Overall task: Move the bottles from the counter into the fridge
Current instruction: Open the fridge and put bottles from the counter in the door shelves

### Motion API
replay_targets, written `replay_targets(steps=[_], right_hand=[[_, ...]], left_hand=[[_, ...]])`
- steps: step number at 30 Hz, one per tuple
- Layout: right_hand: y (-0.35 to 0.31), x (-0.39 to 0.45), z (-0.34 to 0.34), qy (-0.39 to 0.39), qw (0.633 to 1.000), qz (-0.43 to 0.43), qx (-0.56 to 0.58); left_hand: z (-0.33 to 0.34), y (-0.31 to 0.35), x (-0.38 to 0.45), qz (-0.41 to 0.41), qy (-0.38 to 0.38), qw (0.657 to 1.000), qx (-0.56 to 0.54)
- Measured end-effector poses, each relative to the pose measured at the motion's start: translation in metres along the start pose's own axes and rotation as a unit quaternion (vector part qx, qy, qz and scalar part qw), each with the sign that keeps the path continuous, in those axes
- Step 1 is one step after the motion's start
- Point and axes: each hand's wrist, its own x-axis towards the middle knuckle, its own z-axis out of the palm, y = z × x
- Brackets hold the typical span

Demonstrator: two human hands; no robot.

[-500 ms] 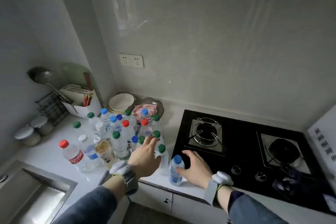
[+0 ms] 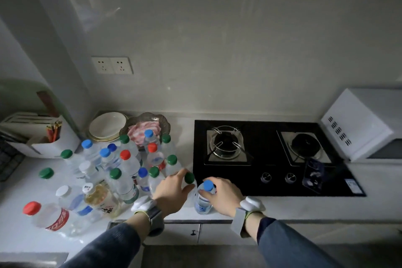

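Hands have both closed in since half a second ago: right hand [image 2: 224, 197] now grips the blue-capped bottle [image 2: 204, 198] at the desk [image 2: 293, 206] edge, left hand [image 2: 171, 191] pinches a green-capped bottle [image 2: 189, 178]. Lifting looks imminent; fridge unseen.

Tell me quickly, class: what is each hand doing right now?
Left hand: its grip closes round the green-capped bottle.
Right hand: fingers curled round the blue-capped bottle, which stands on the counter.
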Motion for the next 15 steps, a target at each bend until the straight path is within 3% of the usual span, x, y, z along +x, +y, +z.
replay_targets(steps=[8,11,15], right_hand=[[0.039,-0.043,-0.028,0.118,0.987,0.094,0.061],[0.063,-0.068,-0.052,0.160,0.975,0.133,0.076],[0.092,-0.100,-0.086,0.216,0.958,0.162,0.091]], left_hand=[[-0.014,0.041,0.004,0.132,0.085,0.985,-0.077],[-0.006,0.074,0.011,0.173,0.048,0.980,-0.082],[0.009,0.123,0.019,0.169,-0.026,0.976,-0.132]])
